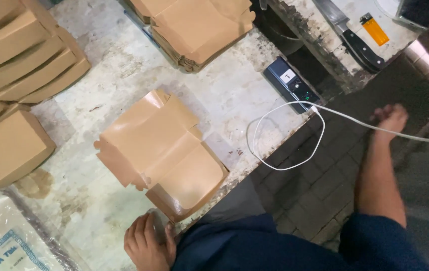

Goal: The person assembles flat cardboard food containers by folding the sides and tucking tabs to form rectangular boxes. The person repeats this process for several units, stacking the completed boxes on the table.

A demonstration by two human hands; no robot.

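Note:
My left hand [147,246] rests on the worn stone tabletop [124,65] at its near edge, back up, fingers loosely together, holding nothing. Just beyond its fingertips lies a partly unfolded brown cardboard box [159,150] with its flaps spread out. The hand is close to the box's near corner, and I cannot tell if they touch. My right hand is out of view. My dark blue shorts and a bare leg [380,170] stretch over the tiled floor at the right.
Folded brown boxes [19,60] are stacked at the left. A pile of flat box blanks [199,25] lies at the far edge. A black power strip [291,84] with a looping white cable [284,140] sits at the table's right. A knife [355,40], an orange lighter [375,29] and a plastic-wrapped pack [4,241] are nearby.

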